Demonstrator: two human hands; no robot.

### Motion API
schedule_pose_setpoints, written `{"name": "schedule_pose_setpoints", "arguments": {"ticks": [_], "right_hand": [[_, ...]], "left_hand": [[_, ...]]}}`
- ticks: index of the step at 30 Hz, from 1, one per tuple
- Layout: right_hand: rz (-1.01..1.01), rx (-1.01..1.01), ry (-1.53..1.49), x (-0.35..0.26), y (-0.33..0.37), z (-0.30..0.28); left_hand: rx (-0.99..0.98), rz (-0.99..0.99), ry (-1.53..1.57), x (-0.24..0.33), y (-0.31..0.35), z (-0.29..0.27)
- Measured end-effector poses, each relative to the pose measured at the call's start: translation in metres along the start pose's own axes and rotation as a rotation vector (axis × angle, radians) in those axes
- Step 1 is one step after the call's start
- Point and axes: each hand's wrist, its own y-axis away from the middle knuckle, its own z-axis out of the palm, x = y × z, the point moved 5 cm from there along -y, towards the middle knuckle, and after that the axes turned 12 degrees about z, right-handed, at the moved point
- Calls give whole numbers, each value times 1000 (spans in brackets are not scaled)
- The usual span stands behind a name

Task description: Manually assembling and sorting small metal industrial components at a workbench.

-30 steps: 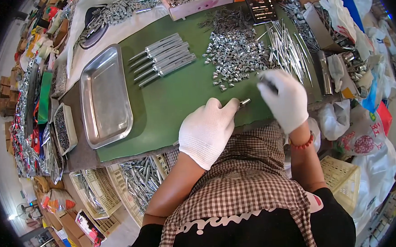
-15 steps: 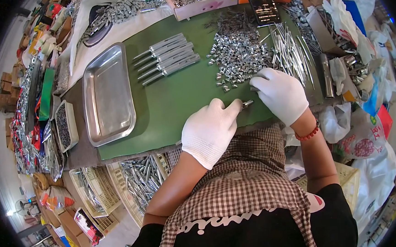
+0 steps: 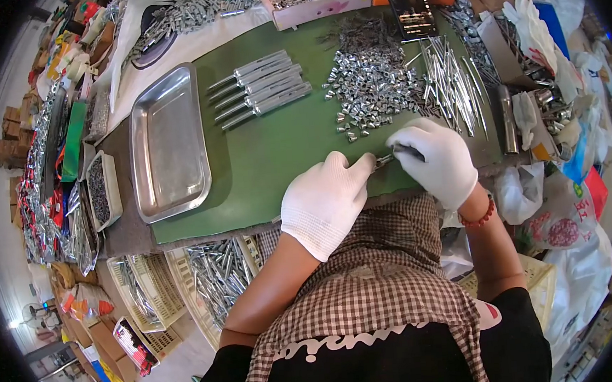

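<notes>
Both my hands wear white gloves and meet above the front part of the green work mat (image 3: 256, 187). My left hand (image 3: 331, 200) is closed around a slim metal tube (image 3: 383, 161), whose silver end pokes out past the thumb and forefinger. At that end my right hand (image 3: 437, 159) pinches a small dark piece (image 3: 408, 151), mostly hidden by the fingers. Just beyond the hands is a heap of small silver metal caps (image 3: 370, 87). Thin metal rods (image 3: 452, 85) lie in a bundle beside it. Several silver tools with thin tips (image 3: 263, 87) lie in a row to the left.
An oblong steel tray (image 3: 168, 144) stands on the left of the mat. A pink box of small metal parts (image 3: 314, 4) and a phone (image 3: 409, 6) are at the back. Cluttered boxes (image 3: 502, 46) line the right. Below the table edge sit baskets of metal tubes (image 3: 216, 275).
My right hand has come down slightly, bringing the small dark piece to the end of the metal tube. My left hand has hardly moved.
</notes>
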Motion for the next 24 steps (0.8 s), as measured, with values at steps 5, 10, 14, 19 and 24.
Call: {"name": "schedule_pose_setpoints", "arguments": {"ticks": [5,10,14,19,24], "right_hand": [[9,-65,-95,-14,9,8],[-27,-68,-23,-16,9,13],[46,-47,4,-19,11,13],[226,5,-202,-13,12,12],[243,34,-216,-13,15,13]], "left_hand": [[-55,11,20,2,-2,-2],[-47,-2,25,1,0,0],[-52,5,20,1,-1,-1],[-66,5,24,0,-2,-1],[-62,5,23,0,-2,0]]}}
